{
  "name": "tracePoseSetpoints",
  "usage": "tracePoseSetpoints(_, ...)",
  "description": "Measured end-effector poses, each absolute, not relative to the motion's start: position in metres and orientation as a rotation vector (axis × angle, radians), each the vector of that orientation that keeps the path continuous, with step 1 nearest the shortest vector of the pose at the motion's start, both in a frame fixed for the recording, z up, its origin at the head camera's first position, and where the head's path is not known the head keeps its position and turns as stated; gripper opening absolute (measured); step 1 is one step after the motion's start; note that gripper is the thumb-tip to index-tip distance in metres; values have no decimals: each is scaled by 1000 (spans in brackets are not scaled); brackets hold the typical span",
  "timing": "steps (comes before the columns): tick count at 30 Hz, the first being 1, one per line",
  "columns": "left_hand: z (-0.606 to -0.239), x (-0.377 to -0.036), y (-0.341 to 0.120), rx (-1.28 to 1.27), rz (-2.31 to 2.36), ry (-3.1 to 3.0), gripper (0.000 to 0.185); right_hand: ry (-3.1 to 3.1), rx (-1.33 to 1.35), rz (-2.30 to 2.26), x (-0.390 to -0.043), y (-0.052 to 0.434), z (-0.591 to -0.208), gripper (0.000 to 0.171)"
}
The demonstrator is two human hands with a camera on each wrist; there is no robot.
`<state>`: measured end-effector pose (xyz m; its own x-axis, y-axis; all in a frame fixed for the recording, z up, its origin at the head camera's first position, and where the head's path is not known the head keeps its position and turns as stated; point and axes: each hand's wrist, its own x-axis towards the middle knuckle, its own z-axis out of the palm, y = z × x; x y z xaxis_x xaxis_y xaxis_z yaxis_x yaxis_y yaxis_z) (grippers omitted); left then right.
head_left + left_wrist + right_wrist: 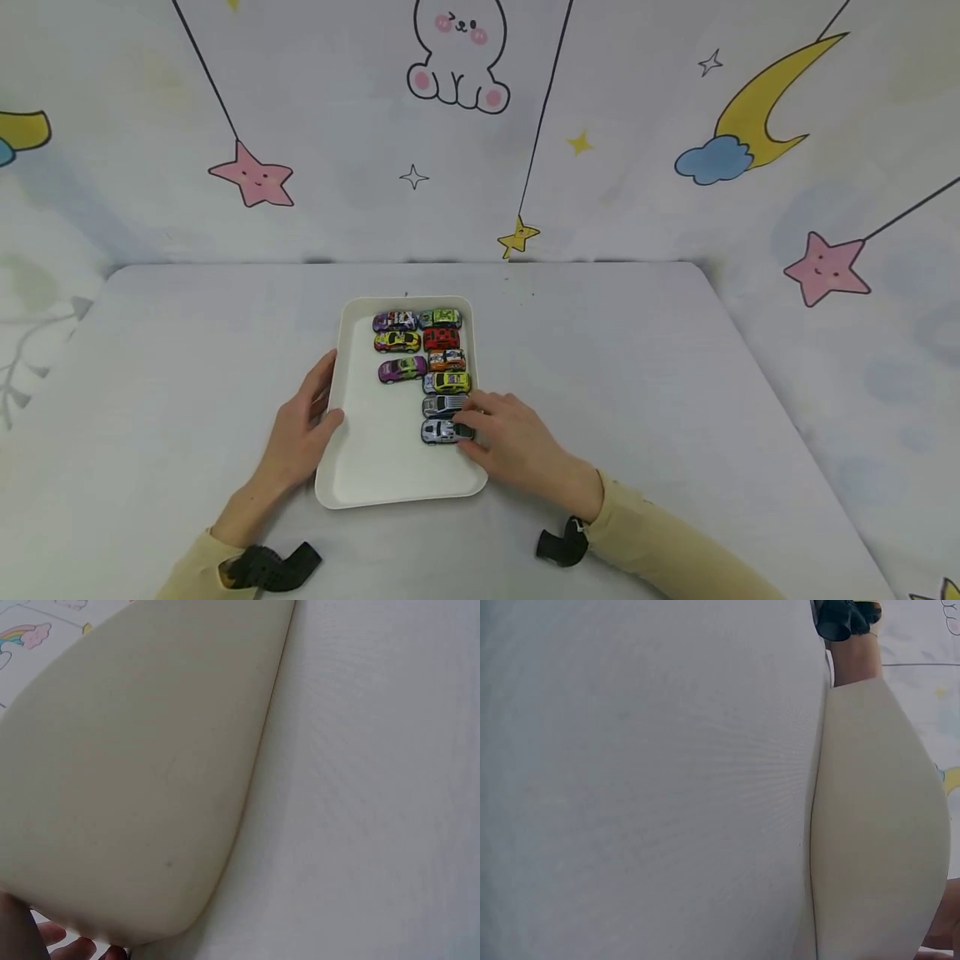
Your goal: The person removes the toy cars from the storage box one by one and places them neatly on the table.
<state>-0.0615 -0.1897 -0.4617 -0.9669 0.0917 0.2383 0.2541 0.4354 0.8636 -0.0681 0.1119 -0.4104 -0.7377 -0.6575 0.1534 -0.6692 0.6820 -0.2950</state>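
Note:
A white tray [375, 475] lies on the table. My left hand [296, 433] holds its left edge, thumb at the rim and fingers along the outside. The left wrist view shows the tray's outer wall [142, 772] and a few fingertips [75, 949]. Over the tray's right side, my right hand [517, 437] pinches the right end of a silver-white toy car [437, 431] between thumb and fingers. Just above that car sits a grey toy car [442, 406], partly covered by the fingers. The right wrist view shows mostly tabletop and tray wall [877, 825].
Several toy cars form a right column, including a yellow one [447, 382], an orange one [447, 360] and a red one [441, 338]. Left of them, a purple-green car [402, 369] sits below a yellow-red car [397, 342]. A patterned wall stands behind the table.

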Motion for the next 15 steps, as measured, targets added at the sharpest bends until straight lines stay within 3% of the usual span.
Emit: tracePoseSetpoints(15,-462,-60,-191,-306,-1527,-2546,75,-2855,1188,322,-70,100,-401,22)
